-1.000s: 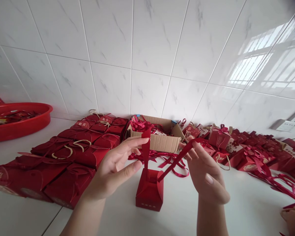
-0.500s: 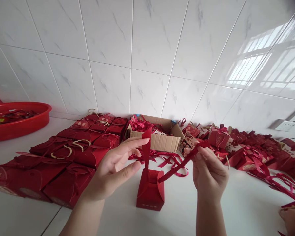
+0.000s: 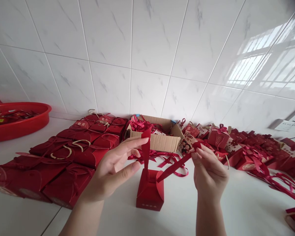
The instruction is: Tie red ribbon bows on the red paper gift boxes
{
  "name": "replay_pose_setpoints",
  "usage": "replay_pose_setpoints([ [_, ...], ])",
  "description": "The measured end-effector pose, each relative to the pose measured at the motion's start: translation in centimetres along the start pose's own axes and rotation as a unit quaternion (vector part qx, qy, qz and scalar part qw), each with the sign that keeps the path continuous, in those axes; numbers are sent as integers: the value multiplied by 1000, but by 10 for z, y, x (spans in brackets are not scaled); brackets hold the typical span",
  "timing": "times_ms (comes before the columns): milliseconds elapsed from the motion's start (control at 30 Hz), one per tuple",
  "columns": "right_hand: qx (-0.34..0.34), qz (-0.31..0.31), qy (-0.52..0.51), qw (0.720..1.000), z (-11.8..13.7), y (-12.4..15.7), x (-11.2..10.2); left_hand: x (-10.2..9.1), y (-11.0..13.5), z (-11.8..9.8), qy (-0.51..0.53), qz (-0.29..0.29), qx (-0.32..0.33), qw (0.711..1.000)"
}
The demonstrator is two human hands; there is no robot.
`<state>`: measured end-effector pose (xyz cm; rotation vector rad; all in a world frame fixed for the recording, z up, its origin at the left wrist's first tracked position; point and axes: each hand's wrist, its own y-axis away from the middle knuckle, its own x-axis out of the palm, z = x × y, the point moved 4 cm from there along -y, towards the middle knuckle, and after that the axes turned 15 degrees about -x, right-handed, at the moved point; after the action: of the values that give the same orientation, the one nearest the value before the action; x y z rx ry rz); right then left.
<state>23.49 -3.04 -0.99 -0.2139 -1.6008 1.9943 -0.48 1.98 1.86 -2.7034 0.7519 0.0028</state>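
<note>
The white counter [image 3: 182, 203] is crowded around the cardboard carton [image 3: 166, 143]. The block of packed red gift boxes [image 3: 39, 177] runs from the carton's left side toward you, so a wide swing of your left forearm could knock them out of line. The pile of assorted favour boxes [image 3: 218, 139] lies to the carton's right, behind your right hand [image 3: 208, 177]; a long outward pull could bump it. Loose red ribbons [image 3: 159, 154] lie just in front of the carton and might tangle with yours. Your left hand [image 3: 110, 173] is in front and left of the carton. The small red favour box [image 3: 150, 193] stands upright in front of the carton, neither hand steadying it, so a lopsided tug could tip it or crease its curved flaps. From its top, one end of the red ribbon [image 3: 146, 155] rises upright, the other slants right. Your right fingers [image 3: 205, 154] are pinched together on the slanting end. Your left fingers are spread, thumb clear, forefinger against the upright end; I can't tell whether they clamp it. If not, a harder right-hand pull could draw that end loose and leave lengths uneven.
</note>
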Motion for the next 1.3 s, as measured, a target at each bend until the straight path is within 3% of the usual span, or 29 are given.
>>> replay_pose_setpoints([
  [100, 6, -4, -12, 1000, 4, -4, 1, 0, 0, 0, 0, 1, 4, 1000],
  [333, 94, -39, -54, 993, 8, -8, 4, 2, -1, 0, -2, 6, 6, 1000],
  [467, 65, -69, -40, 995, 7, -3, -3, 4, -2, 0, 3, 9, 9, 1000],
  [667, 49, -46, -13, 998, 8, 1, -6, 4, -1, 1, 5, 8, 16, 1000],
  [1300, 61, -38, -40, 997, 11, -1, -8, 6, -1, 5, 7, 4, 8, 1000],
])
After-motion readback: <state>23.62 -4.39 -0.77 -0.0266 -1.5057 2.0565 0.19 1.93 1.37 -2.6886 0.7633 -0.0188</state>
